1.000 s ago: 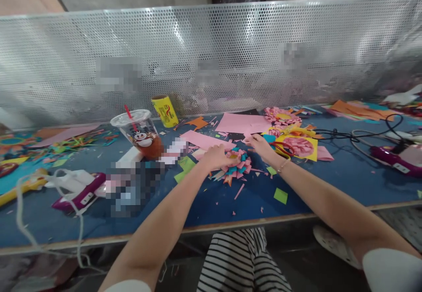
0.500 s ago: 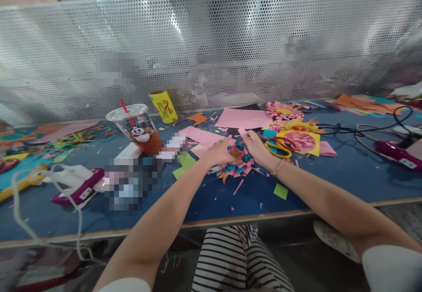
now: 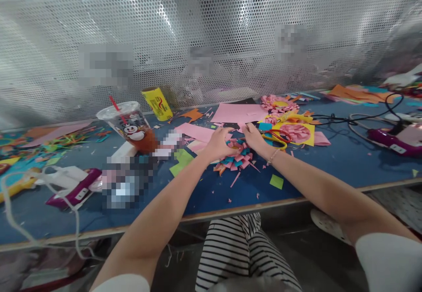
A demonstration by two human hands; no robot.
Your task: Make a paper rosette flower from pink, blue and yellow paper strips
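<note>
At the middle of the table lies a layered paper flower (image 3: 235,161) of pink, blue and some orange strips. My left hand (image 3: 220,145) curves over its left side, thumb lying on the flower and fingers spread away from the thumb. Just beyond the flower's right side, my right hand (image 3: 253,137) is closed in a pinch on a small pink paper strip, partly hidden by the fingers. Scissors (image 3: 279,138) with red and yellow handles lie right beside that hand. Pink paper sheets (image 3: 237,113) spread out behind both hands.
A lidded drink cup (image 3: 133,129) and a tilted yellow can (image 3: 157,104) stand to the left. Purple glue guns (image 3: 79,191) with cords lie at both sides. More pink flowers (image 3: 279,103) sit at the back right. A perforated metal screen (image 3: 224,33) borders the table.
My left thumb and fingers have spread wider apart over the flower. My right hand keeps its pinch near the same spot. The whole view has shifted slightly.
</note>
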